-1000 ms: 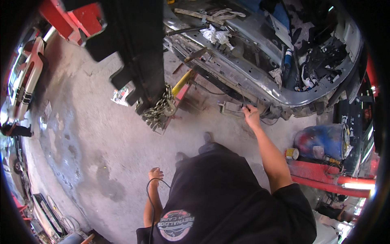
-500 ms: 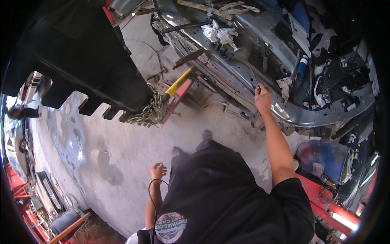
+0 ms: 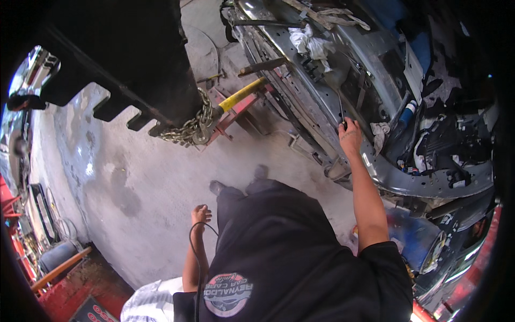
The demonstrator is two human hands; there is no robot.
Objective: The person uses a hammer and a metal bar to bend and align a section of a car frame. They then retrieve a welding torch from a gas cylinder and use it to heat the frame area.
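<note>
My right hand (image 3: 351,138) is closed around the dark handle of a long, thin-shafted tool (image 3: 341,103) that looks like a screwdriver. Its shaft points away from me over the bare grey car body (image 3: 307,74), beside the inner edge of the sill. Where the tip ends is hard to make out. My left hand (image 3: 201,216) hangs low at my side, fingers loosely bent and apart, with nothing visible in it. A thin black cable (image 3: 192,236) loops across the left forearm. A crumpled white cloth (image 3: 312,44) lies on the car body beyond the tool.
A large black notched steel post (image 3: 123,59) stands at the left, with a chain (image 3: 199,127) hanging at its edge. A yellow bar (image 3: 242,94) reaches from there toward the car. A blue bottle (image 3: 407,111) and loose wiring lie inside the body. A blue drum (image 3: 410,239) stands at right.
The view has shifted, so the car sits farther right. My right hand keeps its hold on the tool, whose shaft now stands more upright in the picture. My left hand still hangs at my side.
</note>
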